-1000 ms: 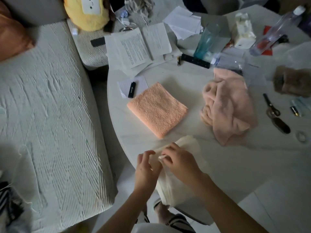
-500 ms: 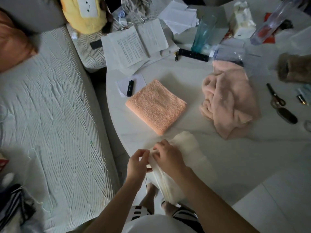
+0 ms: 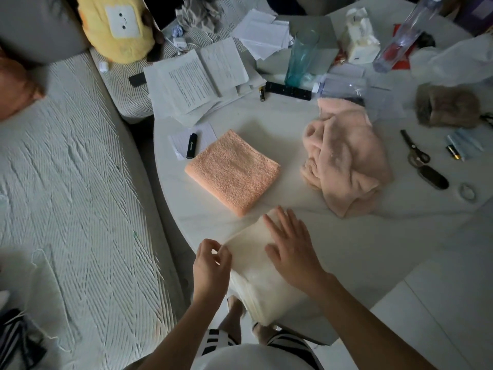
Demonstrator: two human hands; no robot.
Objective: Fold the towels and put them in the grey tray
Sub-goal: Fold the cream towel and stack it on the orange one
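Hanging half off the white table (image 3: pixel 373 249) edge, cream towel (image 3: pixel 250 252), lower end dim, right hand (image 3: pixel 290 247) flat on it, fingers straight, left hand (image 3: pixel 210 260) pinching its corner, folded orange towel (image 3: pixel 232 172) beyond, dark room.

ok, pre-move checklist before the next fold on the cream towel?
1. Right hand flat on the cream towel, fingers straight: ok.
2. Left hand pinching the towel's left edge: ok.
3. Towel fully on the table: not ok, its near part hangs over the table edge.
4. Towel apart from the folded orange towel: cannot tell, their near corners look close or touching.
5. Crumpled pink towel still unfolded: not ok.
6. Grey tray located: cannot tell, none in view.
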